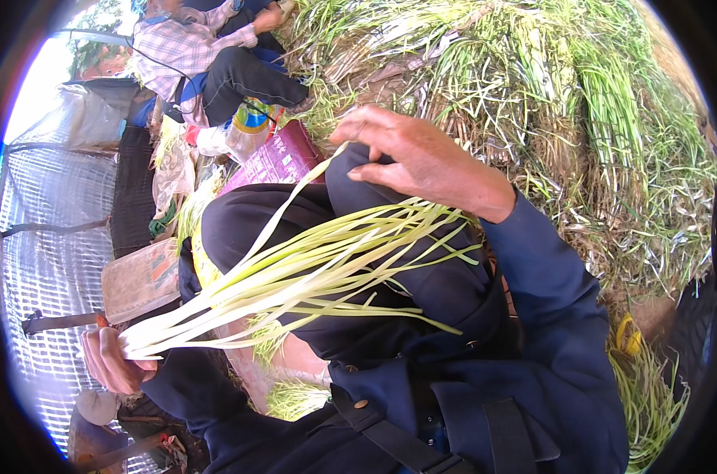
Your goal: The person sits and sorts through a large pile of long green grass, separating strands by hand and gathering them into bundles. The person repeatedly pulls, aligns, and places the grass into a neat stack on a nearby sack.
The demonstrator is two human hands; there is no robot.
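My left hand [112, 361], at the lower left, grips a bundle of leafy stalks [234, 296], which look like garlic chives, by their white ends. The pale yellow-green leaves fan out to the right across my dark-trousered legs. One long leaf [287, 204] stands apart from the rest and rises toward my right hand [418, 160]. That hand hovers above my knee, its thumb apart from its bent fingers. The leaf's tip meets the fingertips, but whether they pinch it is hidden.
Heaps of green stalks with soil-covered roots [530, 89] cover the ground at upper right. A co-worker in a plaid shirt [175, 50] sits at upper left. Near my knees lies a maroon printed box [281, 154]. White mesh netting [56, 255] borders the left, beside a board [139, 281].
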